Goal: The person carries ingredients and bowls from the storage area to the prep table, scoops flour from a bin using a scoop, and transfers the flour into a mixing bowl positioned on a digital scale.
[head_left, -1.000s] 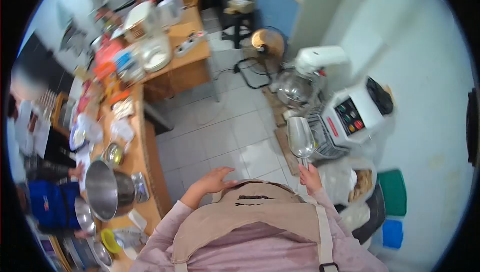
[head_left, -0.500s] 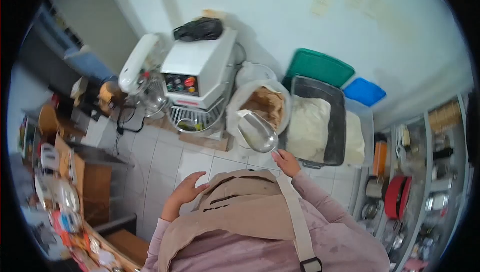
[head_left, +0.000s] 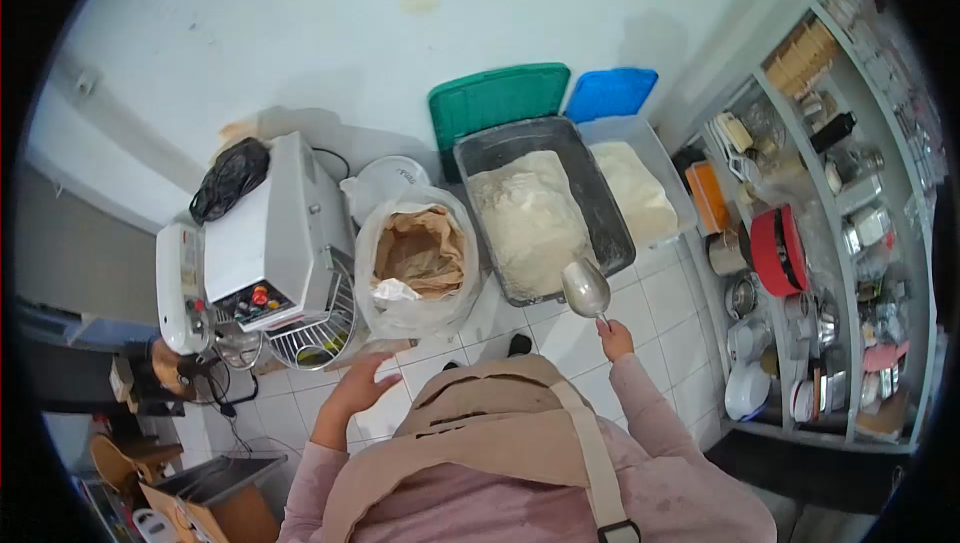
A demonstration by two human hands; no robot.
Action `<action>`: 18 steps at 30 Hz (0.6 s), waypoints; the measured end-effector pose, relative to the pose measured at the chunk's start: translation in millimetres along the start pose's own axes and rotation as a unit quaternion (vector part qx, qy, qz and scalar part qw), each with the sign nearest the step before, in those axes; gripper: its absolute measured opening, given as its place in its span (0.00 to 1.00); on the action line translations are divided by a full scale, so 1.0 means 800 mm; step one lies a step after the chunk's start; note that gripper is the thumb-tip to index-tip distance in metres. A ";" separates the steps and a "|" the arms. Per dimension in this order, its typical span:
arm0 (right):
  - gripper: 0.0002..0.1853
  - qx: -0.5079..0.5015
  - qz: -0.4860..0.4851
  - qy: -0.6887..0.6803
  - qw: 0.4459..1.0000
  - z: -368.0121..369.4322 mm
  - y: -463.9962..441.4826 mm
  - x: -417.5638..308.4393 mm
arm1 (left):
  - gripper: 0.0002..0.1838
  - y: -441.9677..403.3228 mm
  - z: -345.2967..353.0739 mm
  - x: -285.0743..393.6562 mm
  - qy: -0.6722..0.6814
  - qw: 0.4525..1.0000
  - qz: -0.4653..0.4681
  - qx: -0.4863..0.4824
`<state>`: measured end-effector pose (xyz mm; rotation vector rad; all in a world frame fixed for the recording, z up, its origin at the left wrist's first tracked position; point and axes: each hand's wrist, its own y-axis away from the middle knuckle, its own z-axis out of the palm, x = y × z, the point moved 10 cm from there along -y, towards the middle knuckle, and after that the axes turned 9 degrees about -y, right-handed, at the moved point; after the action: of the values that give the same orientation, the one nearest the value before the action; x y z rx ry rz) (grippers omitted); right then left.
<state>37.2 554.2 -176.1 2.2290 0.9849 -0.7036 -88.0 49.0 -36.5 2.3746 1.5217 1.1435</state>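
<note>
My right hand (head_left: 616, 339) is closed round the handle of a metal scoop (head_left: 586, 288), whose bowl overlaps the near right edge of a dark grey tub (head_left: 610, 205). Pale flour (head_left: 530, 213) is heaped inside that tub. My left hand (head_left: 357, 391) holds nothing, its fingers apart, over the floor in front of a white bag (head_left: 455, 311) lined with brown paper (head_left: 420, 251). To the right of the dark tub, a clear tub (head_left: 678, 193) contains more pale powder (head_left: 632, 188).
A white mixer (head_left: 265, 233) with a wire guard and a smaller stand mixer (head_left: 181, 288) are at left. Green (head_left: 497, 103) and blue (head_left: 610, 93) lids lean on the wall. Shelves (head_left: 812, 163) with a red round container (head_left: 778, 251) line the right side.
The view has swung right, from the table and mixers to the tubs and shelves. My right hand has kept hold of the scoop, which now appears at the dark tub's edge.
</note>
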 end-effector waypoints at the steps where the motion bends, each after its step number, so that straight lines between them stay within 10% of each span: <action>1: 0.24 0.003 0.011 0.013 1.000 -0.008 -0.004 0.013 | 0.29 -0.011 -0.008 0.000 0.019 1.000 -0.003 0.009; 9: 0.23 -0.071 0.065 0.087 0.992 -0.050 -0.130 0.061 | 0.28 -0.072 0.096 0.008 -0.039 0.994 -0.084 -0.065; 13: 0.20 -0.137 0.072 0.155 0.976 -0.060 -0.244 0.099 | 0.27 -0.096 0.268 0.043 0.332 0.933 -0.068 -0.118; 18: 0.21 -0.207 0.070 0.267 0.938 -0.067 -0.356 0.095 | 0.24 -0.149 0.414 0.082 0.059 0.979 -0.132 -0.141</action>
<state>-128.7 782.9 -276.5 2.1061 1.0864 0.1883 48.1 260.1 -291.6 1.8897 1.5335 1.3513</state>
